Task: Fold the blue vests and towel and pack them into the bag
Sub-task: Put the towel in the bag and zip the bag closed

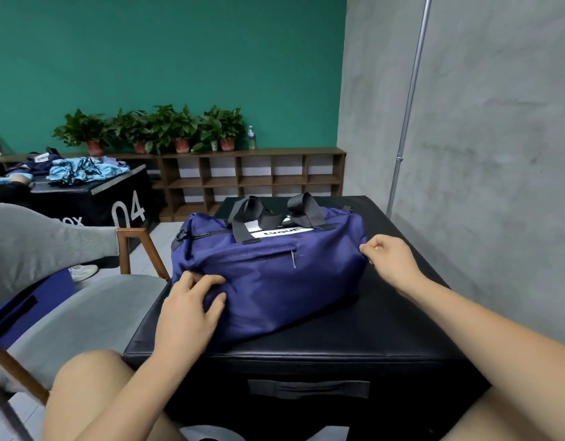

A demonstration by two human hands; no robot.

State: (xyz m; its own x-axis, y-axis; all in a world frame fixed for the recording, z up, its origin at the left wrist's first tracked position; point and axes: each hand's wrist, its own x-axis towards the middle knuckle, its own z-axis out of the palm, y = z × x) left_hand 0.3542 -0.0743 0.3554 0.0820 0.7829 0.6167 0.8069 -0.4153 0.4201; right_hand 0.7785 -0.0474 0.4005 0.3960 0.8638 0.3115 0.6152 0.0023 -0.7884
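The white label (281, 232) on top of our dark blue bag (275, 275) read "LVQUE", set between two black handles (275, 214). A second box (115, 202) off to the left carried a large white "04" and the letters "ox". The bag lay across the middle of the black padded box (386, 329) in front of us, its left end reaching the box's left edge. Our left hand (189, 310) gripped the fabric at the bag's near left end, fingers bent and thumb pressed in. Our right hand (389, 262) pinched the right end with curled fingers. Light blue clothes (84, 170) were heaped on the second box. A wooden chair (141, 249) with a grey seat stood just beside our box, and someone's grey trouser leg (45, 246) crossed above it. Behind, a low wooden shelf (252, 176) held potted plants (166, 128) and a bottle (251, 138) against a green wall (179, 52). A metal pole (411, 100) ran up the grey wall (497, 122) at the right.
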